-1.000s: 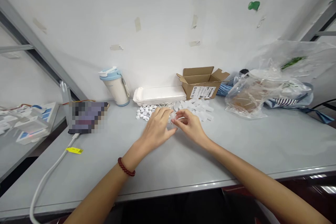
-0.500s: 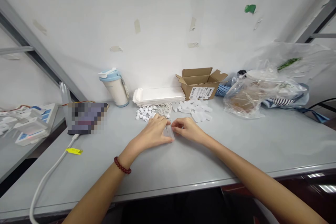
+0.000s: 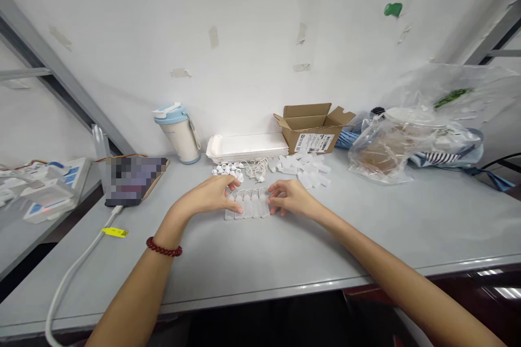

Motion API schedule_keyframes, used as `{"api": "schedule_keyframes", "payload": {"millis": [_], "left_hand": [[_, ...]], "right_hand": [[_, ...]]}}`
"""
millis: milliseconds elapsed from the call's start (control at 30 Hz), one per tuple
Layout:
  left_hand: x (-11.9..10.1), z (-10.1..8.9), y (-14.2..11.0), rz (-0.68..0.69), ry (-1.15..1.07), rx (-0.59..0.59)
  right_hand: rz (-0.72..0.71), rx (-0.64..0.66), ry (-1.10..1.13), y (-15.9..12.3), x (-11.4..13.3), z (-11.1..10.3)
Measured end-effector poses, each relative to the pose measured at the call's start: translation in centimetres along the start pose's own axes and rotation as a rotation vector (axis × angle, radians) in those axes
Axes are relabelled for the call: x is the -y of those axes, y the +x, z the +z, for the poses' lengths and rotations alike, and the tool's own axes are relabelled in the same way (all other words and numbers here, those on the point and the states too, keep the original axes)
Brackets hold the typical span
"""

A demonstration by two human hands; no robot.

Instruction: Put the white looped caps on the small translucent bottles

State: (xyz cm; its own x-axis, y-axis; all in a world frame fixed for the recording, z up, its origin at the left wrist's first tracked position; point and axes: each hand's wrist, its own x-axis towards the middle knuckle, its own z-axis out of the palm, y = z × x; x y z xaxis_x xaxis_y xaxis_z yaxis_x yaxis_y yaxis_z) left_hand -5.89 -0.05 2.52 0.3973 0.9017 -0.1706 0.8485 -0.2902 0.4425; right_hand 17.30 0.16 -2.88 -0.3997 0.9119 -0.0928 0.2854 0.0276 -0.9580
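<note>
Grey tabletop (image 3: 244, 260) before you bears a left-to-right row of translucent vials (image 3: 254, 207), already laid side by side, long axes running toward you, white-looped ends pointing away. Your left hand (image 3: 209, 195) and right hand (image 3: 293, 198) curl loosely about its ends; whether either grips, I cannot tell. Loose vials (image 3: 312, 179), white caps (image 3: 227, 168) and cords (image 3: 255, 168) lie beyond, outside the row.

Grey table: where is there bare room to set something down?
Most room on the table lies between the right forearm and the plastic bag. More lies in front of the row of clear pieces, and between the white cable and the red bracelet. Behind that row it is crowded: caps, cords, loose pieces, trays, carton.
</note>
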Motion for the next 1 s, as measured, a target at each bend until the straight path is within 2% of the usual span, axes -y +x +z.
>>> {"api": "schedule_keyframes", "payload": {"millis": [433,633,767,1000], "left_hand": [[-0.16,0.02,-0.54,-0.008,0.106,0.188],[-0.48,0.48,-0.25,-0.005,0.13,0.174],[-0.75,0.6,-0.02,-0.034,0.177,0.217],[-0.17,0.78,0.26,-0.036,0.165,0.217]], "right_hand": [[0.019,0.032,0.026,-0.02,0.12,0.04],[0.032,0.019,0.042,0.04,-0.09,0.09],[0.049,0.025,0.048,0.1,-0.11,0.07],[0.055,0.022,0.045,0.28,0.1,0.14]]}}
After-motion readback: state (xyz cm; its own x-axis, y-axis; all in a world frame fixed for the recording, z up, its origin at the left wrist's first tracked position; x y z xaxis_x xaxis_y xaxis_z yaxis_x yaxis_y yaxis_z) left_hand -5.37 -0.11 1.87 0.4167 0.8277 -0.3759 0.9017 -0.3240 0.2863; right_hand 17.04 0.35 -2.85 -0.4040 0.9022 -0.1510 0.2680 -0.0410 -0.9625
